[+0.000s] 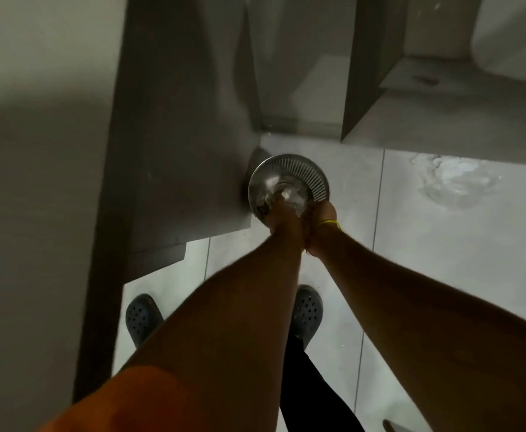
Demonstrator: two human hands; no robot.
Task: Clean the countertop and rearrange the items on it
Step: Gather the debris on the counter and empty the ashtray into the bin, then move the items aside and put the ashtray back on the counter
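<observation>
- Nearest, below the fingers in the picture, an orange sleeve [121, 400] covers the upper left arm, with a black trouser leg [311, 394] beside it.
- Two dark blue perforated clogs [308, 310] stand on the white tiled floor [442, 275], on the near side of the fingers.
- Both bare forearms reach forward and meet at the hands.
- The left hand [283, 222] goes down into the metal basket [299, 176]. Its fingers are lost in blur and glare, so I cannot tell whether they are wide, narrow or holding anything.
- The right hand [321, 226], with a yellow band [330, 223] at the wrist, grips the basket's near right rim, its fingers curled out of sight.
- The round, shiny basket has a slotted wall and lies just beyond the fingers, over the floor.
- A grey cabinet [177, 135] stands just left of the fingers, close to the basket.
- Further off, to the right of the fingers, something crumpled and clear [455, 182] lies on the floor.
</observation>
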